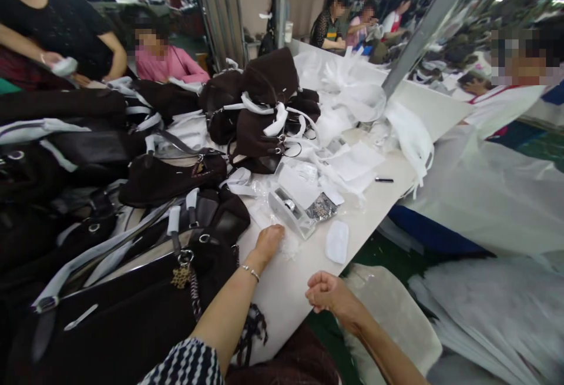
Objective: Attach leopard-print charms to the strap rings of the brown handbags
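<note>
Landmark: the open box (304, 229), a see-through tray tilted across the bench (284, 308), with something silvery inside.
Left hand (268, 241): on the near side of the box, fingertips drawn together low over the bench; whether they pinch anything, I cannot tell.
Right hand (329, 292): nearer the wearer than the box and to its right, at the bench edge, fingers curled inward; no object shows in it, but the palm is hidden.
Plastic bits (289, 248): scattered just on the near side of the box, beside the left fingertips.
Near bag (132, 314): left of the box and closer to the wearer, large and dark; neither hand is on it.
Done on it, by the look: gold charm (181, 277) hanging at a strap ring, white wrap (173, 220) around a strap.
Other bags: the dark bag (171, 182) left of the box also shows a charm; many in the pile (264, 76) beyond the box carry white wrapping.
Left over: how many lack a charm cannot be told; the part-finished look is my judgement.
Beside the box: a patterned packet (323, 207) at its right, a white pad (337, 242) further right.
</note>
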`<state>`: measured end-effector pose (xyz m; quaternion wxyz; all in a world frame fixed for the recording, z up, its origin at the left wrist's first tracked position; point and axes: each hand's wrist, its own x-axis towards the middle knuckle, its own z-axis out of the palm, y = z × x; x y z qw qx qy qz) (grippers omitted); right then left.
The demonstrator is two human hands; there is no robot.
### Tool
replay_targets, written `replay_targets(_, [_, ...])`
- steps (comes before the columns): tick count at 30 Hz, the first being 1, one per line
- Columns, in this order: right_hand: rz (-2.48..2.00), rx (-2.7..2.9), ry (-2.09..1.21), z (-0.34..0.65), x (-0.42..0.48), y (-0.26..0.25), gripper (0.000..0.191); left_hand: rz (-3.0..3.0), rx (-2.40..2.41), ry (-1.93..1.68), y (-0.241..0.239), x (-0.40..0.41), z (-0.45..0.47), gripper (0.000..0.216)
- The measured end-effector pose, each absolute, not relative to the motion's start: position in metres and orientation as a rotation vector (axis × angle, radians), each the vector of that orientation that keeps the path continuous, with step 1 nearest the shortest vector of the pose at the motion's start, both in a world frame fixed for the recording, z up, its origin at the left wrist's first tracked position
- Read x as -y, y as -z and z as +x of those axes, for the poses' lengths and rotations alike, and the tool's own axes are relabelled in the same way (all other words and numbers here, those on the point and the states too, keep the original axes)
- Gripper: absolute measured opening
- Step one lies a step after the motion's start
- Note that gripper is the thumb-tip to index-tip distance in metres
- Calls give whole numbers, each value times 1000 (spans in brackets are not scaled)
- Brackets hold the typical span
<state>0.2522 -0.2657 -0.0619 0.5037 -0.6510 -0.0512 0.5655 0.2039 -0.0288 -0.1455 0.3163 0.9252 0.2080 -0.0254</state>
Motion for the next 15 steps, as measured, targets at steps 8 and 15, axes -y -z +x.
replay_targets(8, [-1464, -8, -1043, 222, 239, 30, 44, 2272, -638, -221, 51, 47, 148, 62])
replay_targets(15, [-1459, 367, -1243, 168, 179, 4, 39, 1336, -588, -442, -24, 70, 35, 32])
